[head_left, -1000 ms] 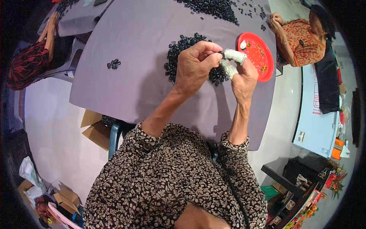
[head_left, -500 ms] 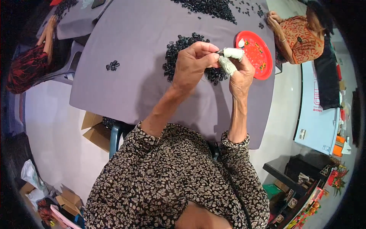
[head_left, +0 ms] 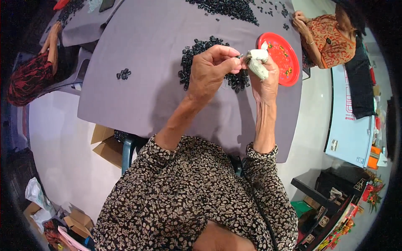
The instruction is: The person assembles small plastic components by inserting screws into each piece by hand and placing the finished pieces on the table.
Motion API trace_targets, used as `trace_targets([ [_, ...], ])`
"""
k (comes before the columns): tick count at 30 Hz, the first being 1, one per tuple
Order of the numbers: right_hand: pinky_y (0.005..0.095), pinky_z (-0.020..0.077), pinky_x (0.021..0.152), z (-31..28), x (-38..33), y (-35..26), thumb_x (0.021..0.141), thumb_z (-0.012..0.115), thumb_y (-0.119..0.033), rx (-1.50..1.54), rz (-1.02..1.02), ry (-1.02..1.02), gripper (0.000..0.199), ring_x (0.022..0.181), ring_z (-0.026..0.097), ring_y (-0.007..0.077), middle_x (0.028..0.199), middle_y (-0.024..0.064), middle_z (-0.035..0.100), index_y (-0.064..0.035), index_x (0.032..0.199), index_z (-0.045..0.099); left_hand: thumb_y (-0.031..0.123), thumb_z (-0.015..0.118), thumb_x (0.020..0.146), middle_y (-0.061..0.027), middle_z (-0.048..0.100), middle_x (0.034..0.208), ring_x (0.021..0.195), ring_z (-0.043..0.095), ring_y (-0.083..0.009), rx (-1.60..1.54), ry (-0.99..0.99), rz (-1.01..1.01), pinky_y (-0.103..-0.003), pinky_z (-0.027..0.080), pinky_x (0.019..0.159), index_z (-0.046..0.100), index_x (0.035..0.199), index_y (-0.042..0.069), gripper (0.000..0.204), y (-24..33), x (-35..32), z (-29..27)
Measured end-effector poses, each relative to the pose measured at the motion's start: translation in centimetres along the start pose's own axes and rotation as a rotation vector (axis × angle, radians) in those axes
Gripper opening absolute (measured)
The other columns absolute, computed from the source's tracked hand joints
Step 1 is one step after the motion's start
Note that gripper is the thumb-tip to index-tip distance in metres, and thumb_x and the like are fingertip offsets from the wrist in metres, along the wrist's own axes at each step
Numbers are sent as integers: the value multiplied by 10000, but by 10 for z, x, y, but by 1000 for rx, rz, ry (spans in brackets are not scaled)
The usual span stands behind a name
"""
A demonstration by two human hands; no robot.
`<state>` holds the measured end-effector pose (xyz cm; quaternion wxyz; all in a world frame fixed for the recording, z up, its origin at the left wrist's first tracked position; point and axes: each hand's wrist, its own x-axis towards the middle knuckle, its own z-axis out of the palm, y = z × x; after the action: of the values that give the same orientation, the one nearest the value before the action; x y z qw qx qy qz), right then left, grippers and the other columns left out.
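My left hand (head_left: pixel 209 71) is closed in a pinch above the table, with a small black plastic piece (head_left: pixel 239 56) at its fingertips. Close beside those fingertips is my right hand (head_left: pixel 266 79), its thumb and a finger covered in whitish cloth wraps (head_left: pixel 257 65). These wrapped digits are bent and pressed together; whatever lies between them is hidden. Beneath and behind my hands spreads a pile of small black pieces (head_left: pixel 197 52) on the grey tablecloth (head_left: pixel 142 46).
A red plate (head_left: pixel 296 62) with a patterned middle stands right of my right hand. A small cluster of black pieces (head_left: pixel 123 74) lies to the left, a larger heap (head_left: pixel 228 10) at the far edge. People sit at right (head_left: pixel 328 42) and left (head_left: pixel 31 79). An open carton (head_left: pixel 108 151) sits below the table.
My right hand has turned, its wrapped finger and thumb folding closer together. The fingertips of both hands have drawn slightly apart, and the black piece shows at the left ones.
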<state>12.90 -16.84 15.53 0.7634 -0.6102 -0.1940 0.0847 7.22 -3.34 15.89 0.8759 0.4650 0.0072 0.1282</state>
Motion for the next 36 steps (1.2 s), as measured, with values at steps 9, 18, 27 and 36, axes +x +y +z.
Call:
trace_targets([
  [9,291,445,741,8,2,3,802,568,-97,518,37,-47,206,791,538,180,891,105,578,22,968,556,35,592,776,-15,617,751,672,547,-41,224,18,63,-188,459,621,615,867,3,99,1,-4,2],
  [18,286,448,737,10,5,-2,807,555,-90,377,-51,-62,169,784,551,176,872,100,588,15,938,576,26,604,750,7,615,707,635,524,-16,266,58,74,-171,432,559,623,828,14,82,1,-3,3],
  [27,257,456,720,10,-1,-1,789,588,-58,172,-51,32,182,792,558,143,887,70,590,9,958,579,24,606,770,-46,631,725,665,586,-76,344,61,48,-214,496,628,625,910,11,143,0,-4,0],
  [36,250,455,743,11,-2,-1,784,594,-40,106,-43,46,216,815,560,128,918,60,591,15,992,576,26,612,767,-50,633,731,675,592,-82,337,74,46,-222,503,639,625,918,8,153,2,-3,1],
])
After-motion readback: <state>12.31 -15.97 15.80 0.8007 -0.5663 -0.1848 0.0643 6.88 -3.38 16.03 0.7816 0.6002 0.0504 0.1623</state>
